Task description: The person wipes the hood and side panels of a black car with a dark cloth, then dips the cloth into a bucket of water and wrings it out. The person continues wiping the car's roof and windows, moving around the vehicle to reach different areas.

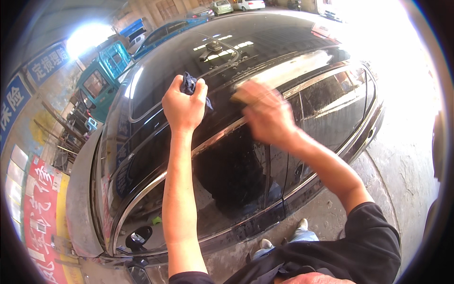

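Note:
A glossy black car (227,142) stands before me, its roof and side windows within arm's reach. Above the roof, near its side edge, my left hand (184,103) is closed around a crumpled dark blue cloth (189,84). My right hand (267,113) is blurred by motion at the roof edge, above the chrome window trim. A yellowish flat item (239,96) shows at its fingertips; its kind cannot be told. Just beyond that hand, a pale, dull strip (291,69) runs along the roof's side. A dark fitting (212,48) lies on or shows in the roof.
A teal truck cab (103,85) and a blue car (166,30) stand beyond the black car. Its side mirror (139,238) juts out at lower left. A red signboard with writing (40,213) is at far left. Concrete floor (386,177) extends to the right.

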{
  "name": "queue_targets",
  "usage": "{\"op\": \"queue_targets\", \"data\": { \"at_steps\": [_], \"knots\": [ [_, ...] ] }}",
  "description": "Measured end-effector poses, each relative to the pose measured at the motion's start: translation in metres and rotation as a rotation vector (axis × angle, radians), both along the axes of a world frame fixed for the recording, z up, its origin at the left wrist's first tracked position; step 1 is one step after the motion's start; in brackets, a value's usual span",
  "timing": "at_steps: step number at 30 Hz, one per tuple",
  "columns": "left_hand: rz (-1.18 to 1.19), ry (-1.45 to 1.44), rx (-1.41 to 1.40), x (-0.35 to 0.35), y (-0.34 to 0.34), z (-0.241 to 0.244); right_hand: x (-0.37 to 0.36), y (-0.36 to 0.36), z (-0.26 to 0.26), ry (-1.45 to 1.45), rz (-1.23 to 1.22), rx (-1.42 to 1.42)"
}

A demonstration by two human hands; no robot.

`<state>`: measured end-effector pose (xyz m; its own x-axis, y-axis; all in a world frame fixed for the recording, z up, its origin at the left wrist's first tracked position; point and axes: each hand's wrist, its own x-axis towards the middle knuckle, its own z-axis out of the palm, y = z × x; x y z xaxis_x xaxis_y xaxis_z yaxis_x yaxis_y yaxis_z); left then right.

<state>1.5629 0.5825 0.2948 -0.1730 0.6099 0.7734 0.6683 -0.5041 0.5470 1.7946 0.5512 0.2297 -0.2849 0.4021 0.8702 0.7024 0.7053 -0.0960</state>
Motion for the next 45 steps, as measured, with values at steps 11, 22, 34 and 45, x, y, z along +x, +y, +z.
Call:
{"op": "queue_targets", "data": {
  "at_steps": [11,22,34,45],
  "knots": [
    [-0.007,-0.006,0.039,-0.003,-0.003,-0.001,0.005,0.002,-0.004,0.018,-0.009,-0.01],
    [-0.043,-0.003,0.007,-0.006,-0.002,-0.004,0.021,0.01,0.008,-0.018,0.092,0.026],
    [-0.067,-0.084,-0.027,0.002,-0.004,0.002,0.046,0.029,0.003,0.01,0.065,0.049],
    [-0.014,-0.045,-0.012,0.001,-0.005,-0.001,0.054,0.026,0.01,0.007,0.05,0.079]
  ]
}}
